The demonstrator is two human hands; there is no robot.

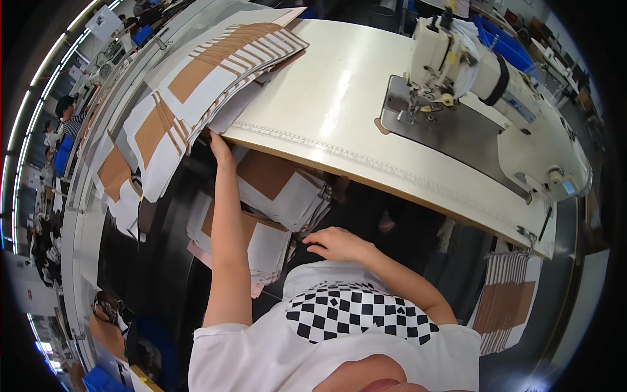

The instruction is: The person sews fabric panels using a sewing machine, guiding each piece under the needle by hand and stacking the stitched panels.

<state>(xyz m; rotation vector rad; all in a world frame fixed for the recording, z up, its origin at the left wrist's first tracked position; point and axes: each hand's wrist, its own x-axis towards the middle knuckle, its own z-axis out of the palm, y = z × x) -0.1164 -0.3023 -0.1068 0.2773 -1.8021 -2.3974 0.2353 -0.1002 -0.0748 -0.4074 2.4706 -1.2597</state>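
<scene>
My left arm is stretched forward, and my left hand point(221, 151) is at the table's front edge, against the lower corner of a fanned stack of white and brown flat pieces point(228, 59). Its fingers are mostly hidden there, so whether they grip a piece cannot be told. Close to my body, my right hand point(339, 245) hangs above my lap with loosely curved fingers, apart and holding nothing. Just left of it, below the table, lie more stacked white and brown pieces point(277, 196). A second pile of these pieces point(153, 140) overhangs the table's left end.
A white sewing machine point(483, 85) stands on the right of the pale tabletop point(346, 78), which has a ruler strip point(339, 151) along its front edge. More striped white and brown pieces point(503, 304) hang at the lower right. Other people work at the far left.
</scene>
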